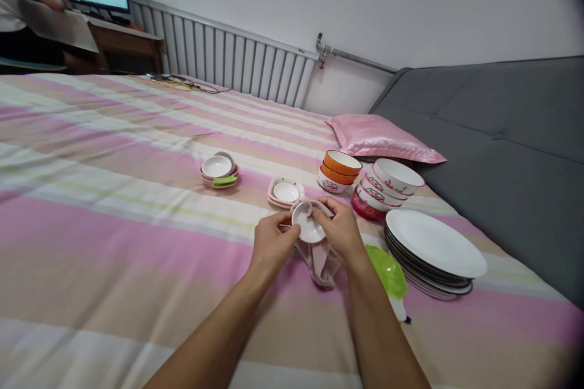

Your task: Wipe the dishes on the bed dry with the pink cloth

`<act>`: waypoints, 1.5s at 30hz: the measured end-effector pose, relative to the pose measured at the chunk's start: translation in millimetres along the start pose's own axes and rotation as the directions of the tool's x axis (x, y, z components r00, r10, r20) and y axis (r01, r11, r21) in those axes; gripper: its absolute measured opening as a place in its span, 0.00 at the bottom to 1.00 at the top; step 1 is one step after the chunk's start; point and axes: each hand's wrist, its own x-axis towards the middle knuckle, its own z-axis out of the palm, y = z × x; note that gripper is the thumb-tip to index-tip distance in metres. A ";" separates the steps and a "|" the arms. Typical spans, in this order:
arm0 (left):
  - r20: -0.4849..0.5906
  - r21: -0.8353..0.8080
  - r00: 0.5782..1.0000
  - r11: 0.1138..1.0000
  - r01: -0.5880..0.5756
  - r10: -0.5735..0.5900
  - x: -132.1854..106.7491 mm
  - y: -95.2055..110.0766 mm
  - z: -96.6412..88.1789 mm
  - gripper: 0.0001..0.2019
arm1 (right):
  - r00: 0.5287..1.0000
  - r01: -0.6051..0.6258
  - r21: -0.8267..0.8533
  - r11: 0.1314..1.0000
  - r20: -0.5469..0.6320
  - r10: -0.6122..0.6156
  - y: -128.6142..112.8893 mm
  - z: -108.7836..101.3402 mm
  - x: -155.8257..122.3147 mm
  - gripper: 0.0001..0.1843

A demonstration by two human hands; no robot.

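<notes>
A small white dish (312, 232) is held between both hands above the striped bedspread. My left hand (274, 237) pinches its left rim. With my right hand (340, 228) I press a pale pink cloth (323, 264) against the dish; the cloth hangs down below it. Just beyond my hands, a small white bowl (286, 192) sits on stacked squarish dishes (272, 196). Near my right forearm lies a green leaf-shaped dish (387, 272), partly hidden by the arm.
Stacked plates (435, 243), patterned bowls (396, 179) and orange bowls (342, 164) stand to the right. Several small dishes (218, 167) are piled left of centre. A pink pillow (383, 137) rests by the grey headboard (493, 109). Another person (27, 18) sits at a desk, far left.
</notes>
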 end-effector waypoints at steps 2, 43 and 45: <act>-0.002 -0.009 1.000 1.000 -0.001 0.001 0.4 -1.0 -0.4 0.16 | 1.000 0.001 0.007 1.000 0.000 -0.001 0.4 0.5 -0.2 0.11; -0.240 -0.206 0.971 0.978 -0.025 -0.026 -0.6 12.5 0.2 0.18 | 0.996 -0.068 0.085 0.994 0.070 0.062 -0.7 8.3 -2.7 0.14; -0.223 -0.210 0.975 0.977 -0.042 -0.006 -2.2 14.6 1.9 0.18 | 0.991 -0.094 0.101 0.990 0.106 0.083 -0.1 9.7 -3.8 0.13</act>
